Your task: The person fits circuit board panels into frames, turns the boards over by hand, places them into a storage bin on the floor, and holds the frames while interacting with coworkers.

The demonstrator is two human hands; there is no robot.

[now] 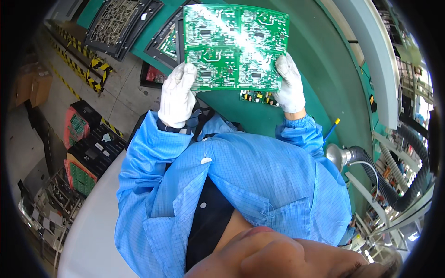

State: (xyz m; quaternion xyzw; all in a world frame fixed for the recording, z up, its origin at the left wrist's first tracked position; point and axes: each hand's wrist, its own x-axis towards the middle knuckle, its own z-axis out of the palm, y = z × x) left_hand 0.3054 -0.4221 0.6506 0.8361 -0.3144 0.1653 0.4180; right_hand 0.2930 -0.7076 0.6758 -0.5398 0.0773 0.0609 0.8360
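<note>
Both of my hands wear white gloves and hold up a green circuit board panel (218, 69) by its two side edges. My left hand (178, 95) grips the lower left edge, and my right hand (290, 83) pinches the lower right edge. The panel is divided into several alike boards, with bright glare running diagonally over it. Below the panel's lower edge, a smaller circuit board with mounted parts (259, 97) lies partly hidden on the green bench mat (236, 111).
Black frames (116, 25) lie at the far left of the bench, beside another framed board (169, 44). A brush with a yellow tip (337, 121) and a metal hood on a black hose (338, 156) are on the right. Black boxes (99, 147) stand lower left.
</note>
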